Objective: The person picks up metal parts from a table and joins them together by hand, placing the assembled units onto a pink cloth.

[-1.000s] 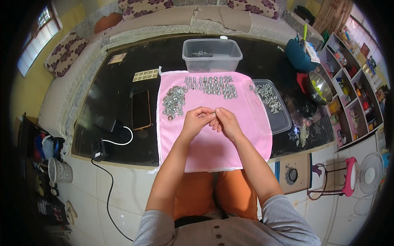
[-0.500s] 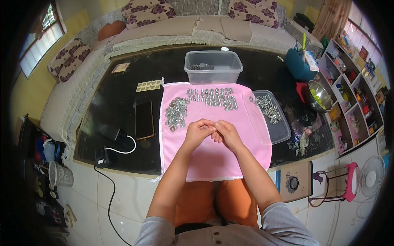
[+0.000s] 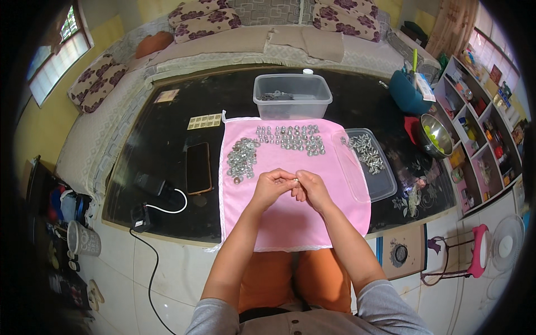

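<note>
Small silvery metal piece [image 3: 296,180]: mostly hidden (its shape could not be made out)
Left hand [image 3: 272,187]: pinched it
Right hand [image 3: 314,190]: pinched it too

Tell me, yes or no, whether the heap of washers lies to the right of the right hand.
No, the heap of washers is on the left part of the pink cloth.

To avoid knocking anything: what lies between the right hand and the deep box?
Rows of small metal parts on the pink cloth lie between the right hand and the deep box, in the head view.
</note>
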### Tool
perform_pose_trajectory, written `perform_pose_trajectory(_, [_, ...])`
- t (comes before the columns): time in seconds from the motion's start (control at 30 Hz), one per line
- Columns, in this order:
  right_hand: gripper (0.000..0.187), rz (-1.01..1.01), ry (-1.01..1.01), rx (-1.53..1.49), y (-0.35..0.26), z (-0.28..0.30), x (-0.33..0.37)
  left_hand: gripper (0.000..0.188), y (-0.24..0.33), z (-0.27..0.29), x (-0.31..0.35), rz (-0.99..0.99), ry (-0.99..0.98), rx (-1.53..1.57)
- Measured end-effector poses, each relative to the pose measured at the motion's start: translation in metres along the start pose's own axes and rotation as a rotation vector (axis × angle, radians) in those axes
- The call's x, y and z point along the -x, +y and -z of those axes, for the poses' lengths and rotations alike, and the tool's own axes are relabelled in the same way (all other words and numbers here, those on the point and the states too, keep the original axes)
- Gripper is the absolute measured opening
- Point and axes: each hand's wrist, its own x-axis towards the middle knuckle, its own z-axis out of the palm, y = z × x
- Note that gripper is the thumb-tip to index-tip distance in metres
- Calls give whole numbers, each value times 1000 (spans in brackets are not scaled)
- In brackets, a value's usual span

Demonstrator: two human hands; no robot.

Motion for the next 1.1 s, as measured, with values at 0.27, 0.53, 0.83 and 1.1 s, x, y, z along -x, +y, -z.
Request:
perform_pose_trajectory(0.27, [32,55,105,-52,5,0,-2,10,4,0,0,-42,13,3])
perform_pose_trajectory(0.53, [25,2,118,-9,0,-5,-2,15,10,12,-4,39,264,-75])
perform_pose_trajectory(0.83, [24,-25,109,1,3,-5,-2,18,38,40,-66,-84,294,-752])
perform_pose_trajectory(1.1, [23,-29,96,-20,5,-4,-4,15,17,49,-85,-72,283,-897])
